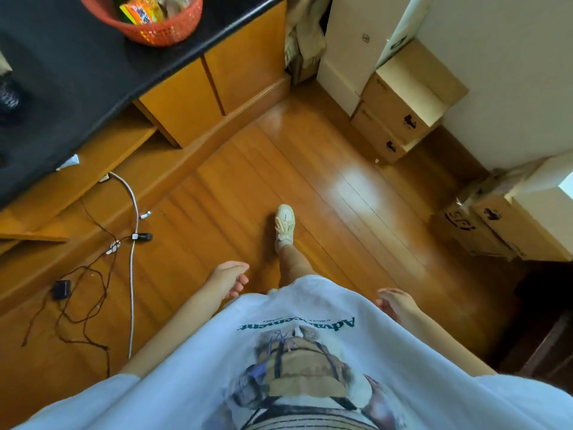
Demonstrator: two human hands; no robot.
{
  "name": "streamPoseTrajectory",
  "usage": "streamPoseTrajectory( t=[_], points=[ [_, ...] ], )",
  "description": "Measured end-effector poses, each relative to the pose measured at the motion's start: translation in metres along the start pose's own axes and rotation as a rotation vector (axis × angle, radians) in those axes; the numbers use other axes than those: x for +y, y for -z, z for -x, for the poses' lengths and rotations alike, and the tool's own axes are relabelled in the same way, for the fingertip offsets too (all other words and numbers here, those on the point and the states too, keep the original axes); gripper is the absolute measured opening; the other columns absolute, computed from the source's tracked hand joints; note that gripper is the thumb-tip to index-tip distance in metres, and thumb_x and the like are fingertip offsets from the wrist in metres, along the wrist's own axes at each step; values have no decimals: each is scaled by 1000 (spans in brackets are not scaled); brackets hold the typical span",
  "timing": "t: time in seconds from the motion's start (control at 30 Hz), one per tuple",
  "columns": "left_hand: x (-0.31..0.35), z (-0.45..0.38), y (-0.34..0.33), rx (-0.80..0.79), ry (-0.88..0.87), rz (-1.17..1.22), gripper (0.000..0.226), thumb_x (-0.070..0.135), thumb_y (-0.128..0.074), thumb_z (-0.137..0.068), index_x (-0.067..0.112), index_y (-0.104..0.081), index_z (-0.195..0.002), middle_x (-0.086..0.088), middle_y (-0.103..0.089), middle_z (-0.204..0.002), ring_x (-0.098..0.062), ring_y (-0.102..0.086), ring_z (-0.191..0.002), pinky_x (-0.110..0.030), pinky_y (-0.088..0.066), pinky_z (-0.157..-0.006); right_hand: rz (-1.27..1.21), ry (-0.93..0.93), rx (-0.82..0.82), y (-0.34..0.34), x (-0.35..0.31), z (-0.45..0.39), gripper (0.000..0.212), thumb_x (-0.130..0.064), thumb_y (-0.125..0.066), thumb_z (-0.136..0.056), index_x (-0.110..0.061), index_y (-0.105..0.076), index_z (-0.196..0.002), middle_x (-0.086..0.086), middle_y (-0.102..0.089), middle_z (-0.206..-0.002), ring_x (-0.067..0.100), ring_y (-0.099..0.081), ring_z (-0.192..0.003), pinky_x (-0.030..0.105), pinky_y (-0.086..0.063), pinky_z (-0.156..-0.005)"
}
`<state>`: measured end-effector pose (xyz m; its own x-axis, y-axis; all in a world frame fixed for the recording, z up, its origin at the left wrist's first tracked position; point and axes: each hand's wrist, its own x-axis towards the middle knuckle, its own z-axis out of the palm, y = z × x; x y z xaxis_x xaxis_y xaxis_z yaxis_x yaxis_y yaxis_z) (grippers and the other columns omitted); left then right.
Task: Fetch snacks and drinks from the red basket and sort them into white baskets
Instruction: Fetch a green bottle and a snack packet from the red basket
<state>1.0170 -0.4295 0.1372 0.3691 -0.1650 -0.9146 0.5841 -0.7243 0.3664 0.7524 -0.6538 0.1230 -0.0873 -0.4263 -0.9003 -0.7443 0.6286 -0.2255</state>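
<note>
Counter (71,72): far left of our view, above the cabinet doors (214,97) that face the floor.
Basket (161,26): on the counter, near its right edge; snack packets (141,12) lie inside it.
Cables (131,243): on the floor (310,169) at left, below the counter's open shelf.
Cardboard boxes (400,116): stacked two high against the wall at right; more boxes (496,225) nearer us along the same wall.
Foot (284,226): on the floor, ahead of us, between cabinets and boxes.
Left hand (229,279): beside our shirt (310,352), left of the leg.
Right hand (395,304): at the shirt's right, well apart from the left.
</note>
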Motion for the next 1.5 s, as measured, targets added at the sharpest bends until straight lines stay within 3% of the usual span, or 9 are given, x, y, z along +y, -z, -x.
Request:
streamPoseTrajectory(
  t=[0.17, 0.37, 0.53, 0.67, 0.77, 0.87, 1.03, 1.2, 1.5],
  points=[
    [65, -34, 28, 73, 43, 93, 13, 13, -48, -95, 11, -57, -104, -5, -50, -65, -12, -40, -48, -12, -30, -32, 81, 38, -83, -27, -107, -31, 16, -2, -46, -93, -7, -53, -79, 15, -56, -75, 28, -58, -66, 37, -52, -65],
    [135, -62, 85, 239, 65, 307, 19, 15, -50, -94, 10, -60, -109, -5, -52, -65, -14, -41, -52, -14, -34, -33, 226, 152, -120, -84, -262, -22, 10, -12, -54, -91, -16, -52, -82, 7, -58, -66, 9, -56, -34, 20, -46, -38],
    [154, -68, 120, 307, 157, 440, 19, 15, -46, -96, 12, -55, -112, -5, -50, -68, -13, -45, -50, -19, -36, -44, 367, 348, -277, -148, -374, 2, 8, -14, -49, -92, -18, -55, -97, 2, -58, -67, 9, -56, -50, 22, -39, -55],
    [166, -80, 149, 313, 244, 487, 16, 14, -43, -97, 8, -54, -89, -6, -50, -65, -14, -45, -55, -18, -39, -42, 388, 429, -339, -198, -442, 12, 18, -11, -45, -91, -22, -53, -78, 1, -58, -68, 10, -56, -52, 21, -38, -53],
    [182, -98, 174, 281, 326, 578, 36, 18, -45, -96, 10, -42, -61, 1, -41, -34, -11, -41, -33, -9, -28, -28, 383, 448, -346, -228, -480, 16, 20, -11, -45, -90, -22, -52, -76, 0, -58, -67, 4, -55, -47, 20, -38, -52],
    [210, -126, 203, 267, 329, 648, 39, 20, -43, -97, 14, -36, -59, 6, -38, -27, -4, -36, -23, -8, -26, -29, 367, 422, -332, -250, -510, 16, 19, -10, -45, -91, -22, -52, -77, 2, -57, -68, 11, -53, -55, 22, -36, -54],
    [292, -164, 252, 290, 263, 609, 23, 20, -53, -92, 11, -53, -71, -4, -51, -65, -11, -45, -45, -21, -34, -43, 271, 319, -252, -274, -549, 18, 13, -7, -47, -92, -15, -53, -84, 7, -55, -67, 17, -50, -57, 24, -34, -53],
    [393, -192, 288, 284, 106, 614, 8, 22, -56, -91, 16, -60, -95, -1, -57, -73, -12, -48, -62, -23, -41, -58, 211, 267, -197, -294, -579, 18, 9, -5, -47, -92, -9, -54, -94, 9, -55, -69, 19, -51, -58, 25, -35, -55],
    [515, -237, 345, 333, -299, 563, 55, 11, -62, -86, 17, -38, -135, -1, -53, -115, -16, -54, -103, -31, -46, -80, 300, 537, -196, -366, -701, 13, 18, -1, -50, -86, -8, -59, -101, 6, -58, -71, 18, -53, -64, 28, -40, -60]
  ],
)
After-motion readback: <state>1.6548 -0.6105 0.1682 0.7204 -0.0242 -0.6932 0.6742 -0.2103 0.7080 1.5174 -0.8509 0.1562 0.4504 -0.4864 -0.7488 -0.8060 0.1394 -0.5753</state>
